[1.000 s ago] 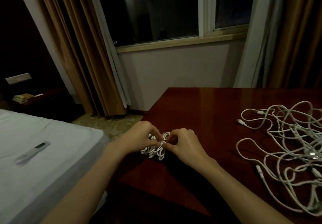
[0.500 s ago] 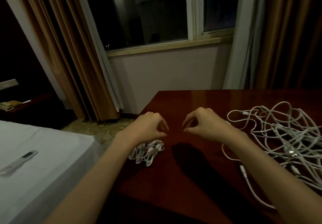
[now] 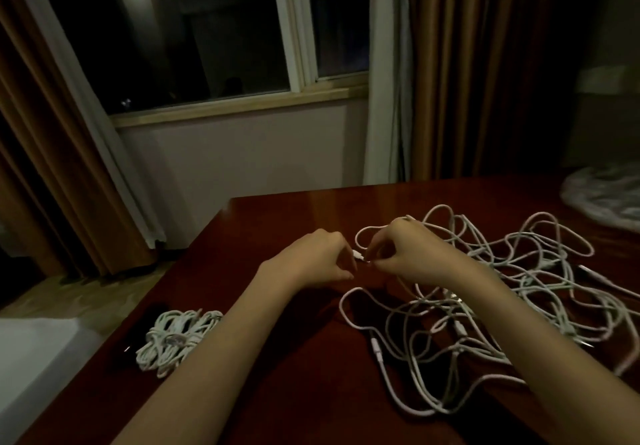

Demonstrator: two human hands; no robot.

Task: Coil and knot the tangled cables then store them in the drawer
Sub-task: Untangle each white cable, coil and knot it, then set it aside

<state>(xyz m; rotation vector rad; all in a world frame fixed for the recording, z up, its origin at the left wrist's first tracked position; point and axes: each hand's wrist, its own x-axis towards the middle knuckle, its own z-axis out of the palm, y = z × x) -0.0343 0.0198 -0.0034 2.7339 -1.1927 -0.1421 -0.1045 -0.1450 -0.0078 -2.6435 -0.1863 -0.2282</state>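
Head cam: we've left the knotted white cable bundle (image 3: 176,339) behind; now our left hand (image 3: 320,259) and right hand (image 3: 403,254) pinch one plug end (image 3: 360,257) from the tangled white cables (image 3: 502,306).

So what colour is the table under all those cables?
Dark reddish-brown, glossy wood: the table, seen in the head view.

Both bare forearms reach forward; left hand (image 3: 317,259) and right hand (image 3: 403,254) nearly meet, fingers curled, fingertips pinching
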